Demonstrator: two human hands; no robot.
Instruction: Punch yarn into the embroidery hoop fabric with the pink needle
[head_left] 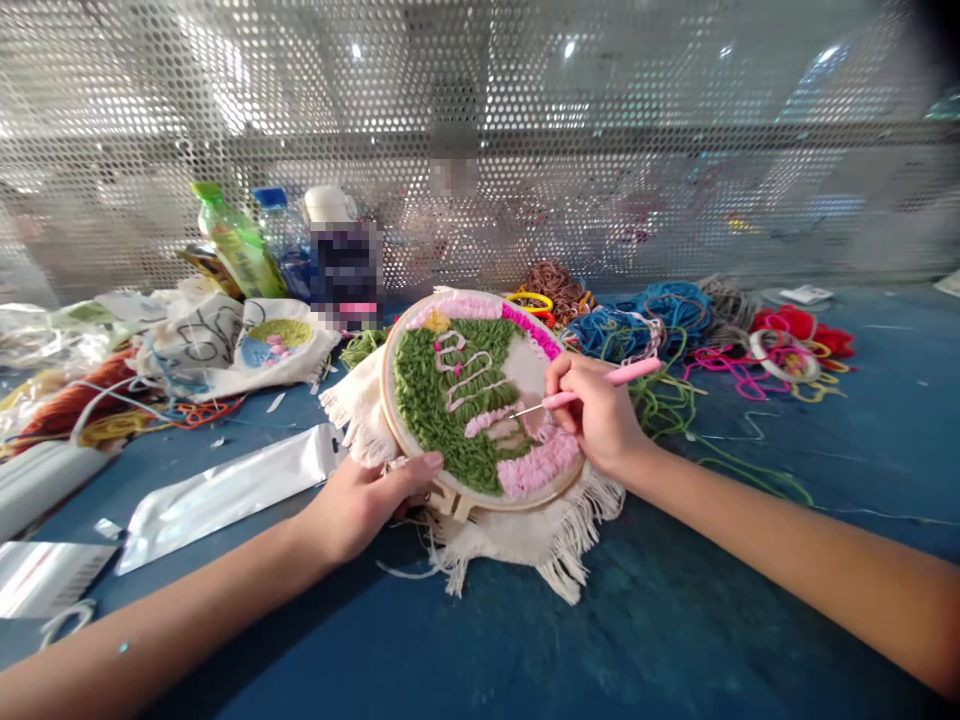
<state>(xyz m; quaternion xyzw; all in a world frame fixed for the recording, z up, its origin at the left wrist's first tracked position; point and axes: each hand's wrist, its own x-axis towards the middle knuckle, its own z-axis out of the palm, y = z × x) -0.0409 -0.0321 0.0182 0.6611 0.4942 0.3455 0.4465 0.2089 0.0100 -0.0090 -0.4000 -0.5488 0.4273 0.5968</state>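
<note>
A round embroidery hoop [387,385] stretches cream cloth [517,540] with a frayed fringe. Green yarn loops [427,420] fill much of its face, with pink and magenta loops along the edge and a bare patch at the upper right. My left hand [367,500] grips the hoop's lower left rim, thumb on top and fingers hidden beneath. In my right hand [596,410] is a pink-handled punch needle [634,372], held like a pen. Its thin metal tip points left, at the pale pink loops near the middle; whether it pierces the cloth I cannot tell.
Tangled blue yarn [652,315], green yarn [667,400] and red yarn [806,330] lie to the right. Behind on the left stand a green-capped bottle [236,240] and a blue-capped bottle [281,230]. A silver packet [232,495] lies left of the hoop. A perforated metal panel [637,150] closes the back.
</note>
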